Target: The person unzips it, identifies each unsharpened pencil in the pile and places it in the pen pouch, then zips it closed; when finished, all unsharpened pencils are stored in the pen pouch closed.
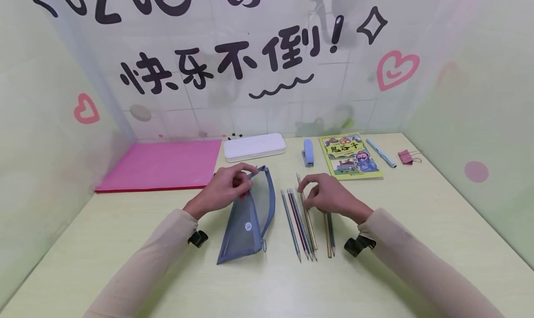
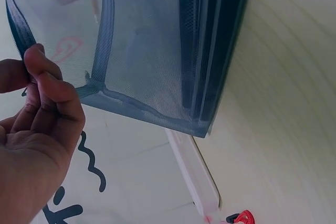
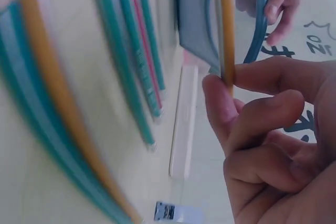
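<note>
My left hand (image 1: 227, 188) pinches the top edge of a blue-grey mesh zip pouch (image 1: 244, 234), whose mouth gapes toward the right. In the left wrist view the pouch (image 2: 142, 40) stretches out from the fingertips and shows dark bands along one side. My right hand (image 1: 329, 195) pinches a gold pencil (image 3: 226, 19) between thumb and fingertip, just right of the pouch. Between the hands, several teal and dark red pencils (image 1: 294, 225) lie side by side on the table. Another gold pencil (image 1: 327, 237) and a dark green one (image 1: 332, 239) lie partly hidden beneath my right hand.
Along the back of the table (image 1: 167, 271) are a pink folder (image 1: 162, 165), a white case (image 1: 254, 146), a blue stapler (image 1: 308, 152), a yellow booklet (image 1: 350, 155), a light blue pen (image 1: 381, 153) and a pink binder clip (image 1: 406, 157). Printed panels enclose the back and sides.
</note>
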A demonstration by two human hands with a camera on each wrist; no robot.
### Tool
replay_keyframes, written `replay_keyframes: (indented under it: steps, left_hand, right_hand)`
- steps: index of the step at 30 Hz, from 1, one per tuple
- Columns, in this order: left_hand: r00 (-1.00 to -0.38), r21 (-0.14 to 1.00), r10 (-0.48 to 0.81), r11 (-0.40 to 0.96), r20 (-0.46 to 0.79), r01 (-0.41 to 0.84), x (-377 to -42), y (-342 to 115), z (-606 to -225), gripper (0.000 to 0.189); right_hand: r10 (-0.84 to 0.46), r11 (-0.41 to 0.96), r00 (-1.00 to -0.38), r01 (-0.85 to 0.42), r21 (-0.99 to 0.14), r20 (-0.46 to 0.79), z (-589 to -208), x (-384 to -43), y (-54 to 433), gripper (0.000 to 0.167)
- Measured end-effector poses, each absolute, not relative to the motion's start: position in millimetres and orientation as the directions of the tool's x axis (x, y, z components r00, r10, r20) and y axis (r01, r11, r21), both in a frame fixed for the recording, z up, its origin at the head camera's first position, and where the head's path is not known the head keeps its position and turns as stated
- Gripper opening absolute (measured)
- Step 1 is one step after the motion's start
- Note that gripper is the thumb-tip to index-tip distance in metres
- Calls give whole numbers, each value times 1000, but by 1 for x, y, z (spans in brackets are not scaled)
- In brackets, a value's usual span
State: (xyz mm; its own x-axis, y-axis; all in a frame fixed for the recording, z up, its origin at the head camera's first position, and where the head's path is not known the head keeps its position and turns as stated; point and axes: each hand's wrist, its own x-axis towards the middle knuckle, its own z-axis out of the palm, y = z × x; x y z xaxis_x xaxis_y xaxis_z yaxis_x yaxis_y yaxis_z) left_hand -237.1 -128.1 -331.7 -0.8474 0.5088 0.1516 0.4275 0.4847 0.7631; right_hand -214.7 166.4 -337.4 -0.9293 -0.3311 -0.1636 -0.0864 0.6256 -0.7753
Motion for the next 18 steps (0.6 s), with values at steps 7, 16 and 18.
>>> replay_keyframes:
  steps: [7,16,18]
  left_hand:
    - [-857,760,489,492,163,425,-236,-125,-332,24]
    - [-863,768,477,485,169,418,-231,-123,-331,24]
    - [-862,770,478,482,169,418,-231,-123,-332,24]
  right_hand:
    - [-261,447,-964,-70,-892,-55,-334,-221,141,31]
    - [-201,172,-979,-61,-983,25,-345,-223,117,34]
    - [-188,189,-982,-65,-980,29,-346,-222,111,34]
